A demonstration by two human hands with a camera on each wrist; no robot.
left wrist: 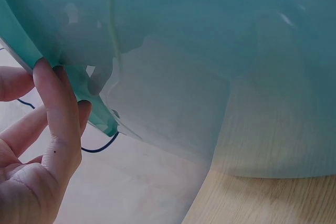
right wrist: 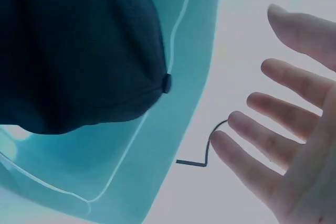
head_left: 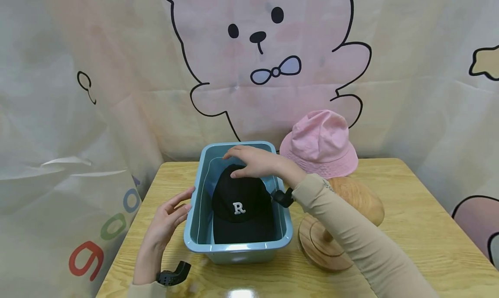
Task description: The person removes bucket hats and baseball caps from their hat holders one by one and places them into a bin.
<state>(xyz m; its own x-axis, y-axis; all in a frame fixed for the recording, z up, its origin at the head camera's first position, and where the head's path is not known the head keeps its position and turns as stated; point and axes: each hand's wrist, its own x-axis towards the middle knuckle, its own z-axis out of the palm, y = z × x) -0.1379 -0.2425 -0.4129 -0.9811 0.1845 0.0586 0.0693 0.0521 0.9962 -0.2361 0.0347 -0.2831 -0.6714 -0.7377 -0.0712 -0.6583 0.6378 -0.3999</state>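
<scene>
A black baseball cap (head_left: 242,198) with a white letter R lies inside a blue plastic bin (head_left: 238,247), its brim toward the near side. Over the back of the cap, my right hand (head_left: 255,160) hovers with fingers spread and nothing in it; the right wrist view shows this hand (right wrist: 283,135) apart from the cap (right wrist: 89,51). My left hand (head_left: 165,222) is at the bin's left side, its fingertips touching the rim. From the left wrist, the fingers (left wrist: 55,114) reach up to the rim's lip.
Right of the bin stands a wooden hat stand (head_left: 358,200) with a round base (head_left: 323,246), partly hidden by my right sleeve. A pink bucket hat (head_left: 321,144) is behind it. All stand on a wooden table (head_left: 413,228), with a printed curtain (head_left: 409,103) behind.
</scene>
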